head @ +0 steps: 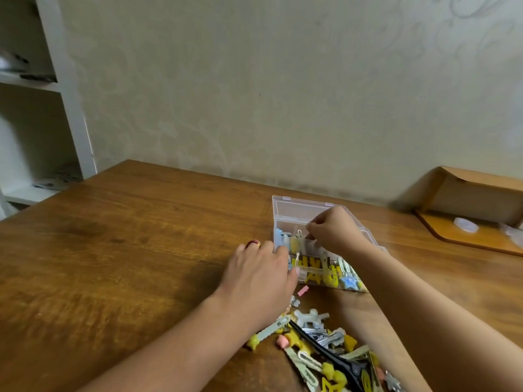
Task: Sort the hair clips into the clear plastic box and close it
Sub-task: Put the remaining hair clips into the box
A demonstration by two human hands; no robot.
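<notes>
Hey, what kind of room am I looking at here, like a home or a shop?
Most likely a home room: a wooden table against a patterned wallpapered wall, white built-in shelves to the left, and a loose pile of hair clips beside a clear plastic box.

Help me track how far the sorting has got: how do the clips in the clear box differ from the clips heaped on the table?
The clips in the clear box lie in rows inside compartments; the pile of loose clips is a tangled heap on the wooden table. The boxed ones look mostly yellow and blue; the pile also holds a long black clip and grey metal ones. Both groups hold yellow star shapes.
</notes>
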